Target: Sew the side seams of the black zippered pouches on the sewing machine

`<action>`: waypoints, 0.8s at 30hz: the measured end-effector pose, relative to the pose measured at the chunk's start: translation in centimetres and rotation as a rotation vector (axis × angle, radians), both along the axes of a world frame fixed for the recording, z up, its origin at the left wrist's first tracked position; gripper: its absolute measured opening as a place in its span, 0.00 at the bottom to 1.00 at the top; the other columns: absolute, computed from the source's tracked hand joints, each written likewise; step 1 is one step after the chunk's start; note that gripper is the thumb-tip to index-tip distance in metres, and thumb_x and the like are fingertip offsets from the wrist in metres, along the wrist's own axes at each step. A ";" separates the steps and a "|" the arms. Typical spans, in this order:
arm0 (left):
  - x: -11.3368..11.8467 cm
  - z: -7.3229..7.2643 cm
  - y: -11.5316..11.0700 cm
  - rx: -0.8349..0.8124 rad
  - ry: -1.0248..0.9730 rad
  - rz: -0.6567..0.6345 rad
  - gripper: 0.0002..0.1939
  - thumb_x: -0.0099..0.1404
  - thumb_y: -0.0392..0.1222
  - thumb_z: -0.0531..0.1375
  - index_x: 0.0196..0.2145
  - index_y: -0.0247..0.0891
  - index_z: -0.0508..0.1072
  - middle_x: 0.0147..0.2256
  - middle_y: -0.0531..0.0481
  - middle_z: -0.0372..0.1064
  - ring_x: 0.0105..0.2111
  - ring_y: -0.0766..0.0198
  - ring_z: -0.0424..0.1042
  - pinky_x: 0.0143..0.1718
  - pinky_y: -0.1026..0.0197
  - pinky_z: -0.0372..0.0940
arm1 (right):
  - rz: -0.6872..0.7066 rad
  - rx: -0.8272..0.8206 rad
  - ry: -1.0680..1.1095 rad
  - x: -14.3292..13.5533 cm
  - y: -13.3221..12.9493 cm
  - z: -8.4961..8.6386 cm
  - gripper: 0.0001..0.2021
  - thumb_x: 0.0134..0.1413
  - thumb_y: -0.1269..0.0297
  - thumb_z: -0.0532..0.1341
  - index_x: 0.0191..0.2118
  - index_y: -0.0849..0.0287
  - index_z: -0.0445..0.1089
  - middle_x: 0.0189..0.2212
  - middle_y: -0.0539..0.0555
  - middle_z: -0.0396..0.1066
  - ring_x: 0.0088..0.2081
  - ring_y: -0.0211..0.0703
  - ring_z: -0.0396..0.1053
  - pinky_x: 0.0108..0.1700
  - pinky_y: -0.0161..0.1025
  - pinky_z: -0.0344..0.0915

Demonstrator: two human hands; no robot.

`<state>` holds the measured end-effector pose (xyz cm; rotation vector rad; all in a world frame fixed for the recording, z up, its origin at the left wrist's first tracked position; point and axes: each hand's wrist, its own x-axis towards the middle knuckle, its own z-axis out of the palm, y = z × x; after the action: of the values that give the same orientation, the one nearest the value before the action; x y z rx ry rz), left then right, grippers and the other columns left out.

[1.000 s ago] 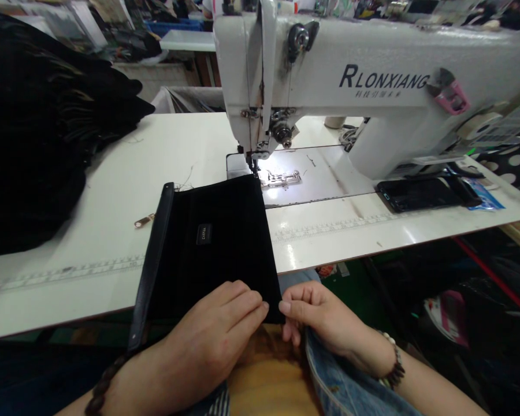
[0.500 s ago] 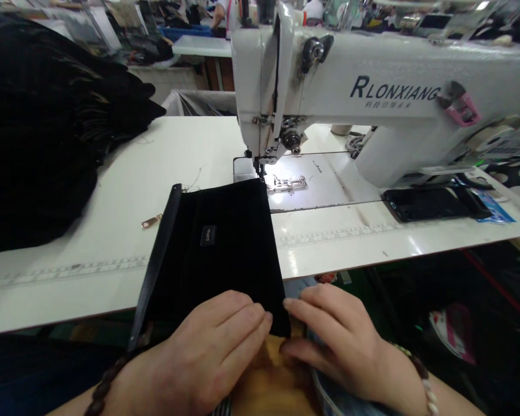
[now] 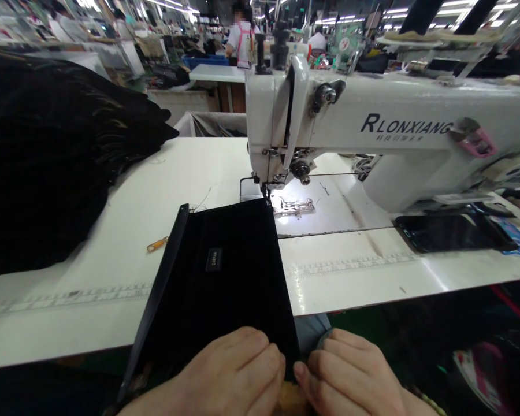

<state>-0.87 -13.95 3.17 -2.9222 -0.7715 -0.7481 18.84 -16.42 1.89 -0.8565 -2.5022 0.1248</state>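
A black fabric panel [image 3: 238, 294] with a small dark label [image 3: 214, 260] lies from the sewing machine's needle down over the table's front edge. Its top right corner is under the presser foot [image 3: 266, 193]. A dark strip [image 3: 160, 294] runs along its left side. My left hand [image 3: 238, 375] is closed on the panel's near end, fingers curled. Beside it, my right hand [image 3: 351, 370] is closed at the near right edge, thumb tip against the fabric; what lies under its fingers is hidden. Something tan [image 3: 289, 397], partly hidden, shows between the hands.
The white sewing machine [image 3: 390, 115] stands over the table [image 3: 208, 162]. At left is a large heap of black pieces [image 3: 47, 162]. A gold zipper pull [image 3: 157, 245] lies left of the panel; a phone [image 3: 446, 231] lies at right. A person [image 3: 242, 43] is in the background.
The view has tilted up, so the scene sits lower. My right hand's fingers, more outstretched before, have curled in at the panel's edge. My left hand's fingers have curled more.
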 end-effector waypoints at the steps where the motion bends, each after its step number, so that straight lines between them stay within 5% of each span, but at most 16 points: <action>1: 0.1 -0.1 0.2 -0.019 0.012 -0.001 0.16 0.65 0.26 0.46 0.29 0.34 0.70 0.26 0.53 0.68 0.27 0.66 0.63 0.34 0.63 0.61 | -0.005 -0.001 -0.005 0.0 0.2 -0.2 0.16 0.56 0.80 0.50 0.20 0.62 0.64 0.17 0.49 0.61 0.22 0.35 0.59 0.28 0.36 0.59; 8: -0.4 -1.2 2.8 -0.098 0.172 -0.113 0.09 0.63 0.30 0.49 0.33 0.33 0.69 0.29 0.49 0.68 0.29 0.63 0.63 0.36 0.61 0.61 | -0.047 -0.001 -0.031 -0.3 2.9 -0.5 0.16 0.58 0.79 0.46 0.26 0.63 0.66 0.20 0.50 0.63 0.24 0.37 0.59 0.28 0.37 0.56; 18: -0.4 -2.5 6.8 -0.104 0.152 -0.128 0.09 0.60 0.29 0.49 0.33 0.32 0.69 0.32 0.46 0.68 0.31 0.61 0.64 0.38 0.59 0.62 | 0.003 -0.209 -0.099 -0.3 7.1 -0.9 0.10 0.51 0.81 0.50 0.28 0.62 0.64 0.23 0.50 0.63 0.25 0.38 0.55 0.30 0.37 0.53; 24: -0.5 -2.4 9.5 -0.074 0.095 -0.131 0.16 0.63 0.26 0.43 0.31 0.31 0.69 0.29 0.46 0.67 0.29 0.62 0.64 0.34 0.60 0.63 | 0.026 -0.137 -0.229 -0.4 9.6 -0.5 0.07 0.49 0.79 0.53 0.30 0.63 0.66 0.23 0.51 0.64 0.22 0.39 0.56 0.26 0.38 0.51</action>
<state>-1.33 -4.40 0.78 -3.0731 -0.6186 -0.5954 18.42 -6.80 1.35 -0.9405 -2.7449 0.2197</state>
